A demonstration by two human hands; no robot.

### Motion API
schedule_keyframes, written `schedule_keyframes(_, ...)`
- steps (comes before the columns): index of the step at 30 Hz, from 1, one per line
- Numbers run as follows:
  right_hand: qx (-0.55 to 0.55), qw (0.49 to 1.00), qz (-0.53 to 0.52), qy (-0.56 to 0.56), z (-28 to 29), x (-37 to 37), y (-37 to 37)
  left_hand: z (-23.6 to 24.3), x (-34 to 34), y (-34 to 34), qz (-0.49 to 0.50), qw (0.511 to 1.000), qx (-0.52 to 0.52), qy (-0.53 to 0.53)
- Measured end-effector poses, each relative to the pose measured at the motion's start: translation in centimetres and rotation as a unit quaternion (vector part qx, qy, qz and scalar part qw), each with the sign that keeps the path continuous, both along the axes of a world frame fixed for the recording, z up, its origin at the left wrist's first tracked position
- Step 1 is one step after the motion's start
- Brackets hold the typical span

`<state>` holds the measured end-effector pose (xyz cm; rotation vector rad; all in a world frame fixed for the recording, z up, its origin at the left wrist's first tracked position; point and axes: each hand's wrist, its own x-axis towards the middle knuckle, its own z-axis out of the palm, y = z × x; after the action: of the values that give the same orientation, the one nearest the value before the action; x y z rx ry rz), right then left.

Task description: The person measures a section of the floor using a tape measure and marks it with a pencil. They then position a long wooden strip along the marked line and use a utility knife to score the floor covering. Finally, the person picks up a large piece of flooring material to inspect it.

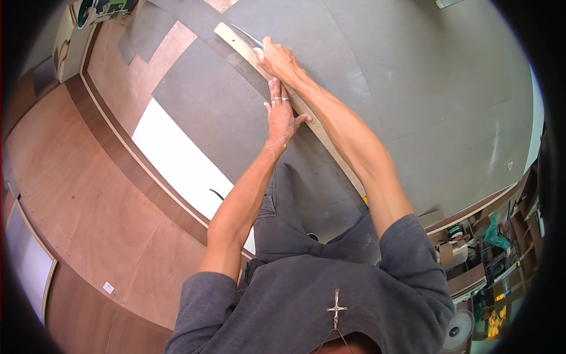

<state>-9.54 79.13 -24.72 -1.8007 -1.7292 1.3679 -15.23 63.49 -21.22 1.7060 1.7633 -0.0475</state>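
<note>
A long pale wooden strip [336, 154] lies slantwise across the grey sheets [200, 88]. My left hand [283, 115] presses down flat at the strip, fingers stretched forward, thumb out to the right over the wood, rings on the fingers. Farther out, my right hand [279, 61] is closed around a bladed hand tool [250, 39] with a tapering grey metal blade. The blade points to the far left beside the strip's far end. Its handle is mostly hidden in my fist, so whether it is a knife or a small saw I cannot tell.
A white panel [177, 153] shows left of the grey sheets, beside a raised brown wooden edge [138, 177]. At far left stands a green and white bucket [105, 10]. Cluttered shelves [489, 253] with tools are at lower right. My legs [289, 218] are on the sheets.
</note>
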Motion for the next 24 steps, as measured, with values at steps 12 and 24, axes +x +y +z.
schedule_keyframes(12,-0.071,0.996,0.046,-0.015,1.6,7.0,-8.7,-0.5,0.3,-0.1,-0.01,1.0,0.01,0.005)
schedule_keyframes(24,-0.09,0.996,-0.023,0.001,5.9,10.9,-15.6,-0.4,-0.1,0.0,-0.002,1.0,0.005,-0.001)
